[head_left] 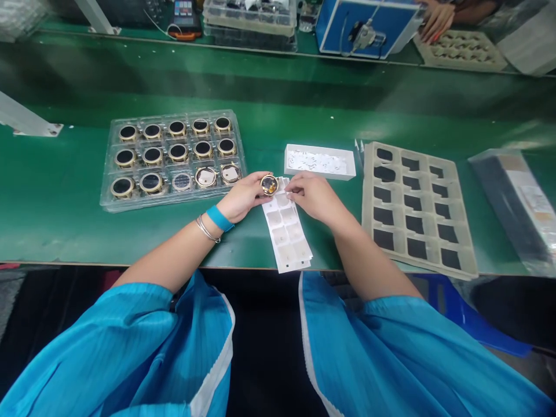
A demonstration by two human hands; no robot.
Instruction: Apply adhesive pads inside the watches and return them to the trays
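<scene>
My left hand point(246, 196) is closed on a gold-rimmed round watch case point(269, 185), its dark inside with a small orange-gold part showing. Beneath it lies a sheet of pale stickers point(284, 234), which reaches to the table's front edge. My right hand point(313, 196) pinches at the upper right edge of that sheet; what its fingertips hold, if anything, is too small to make out. To the left is a clear plastic tray point(174, 200) of gold watch cases in rows, most with black round faces up. A white box point(320, 174) of small white pieces sits just beyond my right hand.
A beige compartment tray point(463, 231) with dark pads lies to the right, beside a plastic-wrapped package point(515, 202). Across the raised back ledge stand stacked clear trays point(249, 26), a blue case point(365, 29) and another person's hand point(435, 20) over a beige tray.
</scene>
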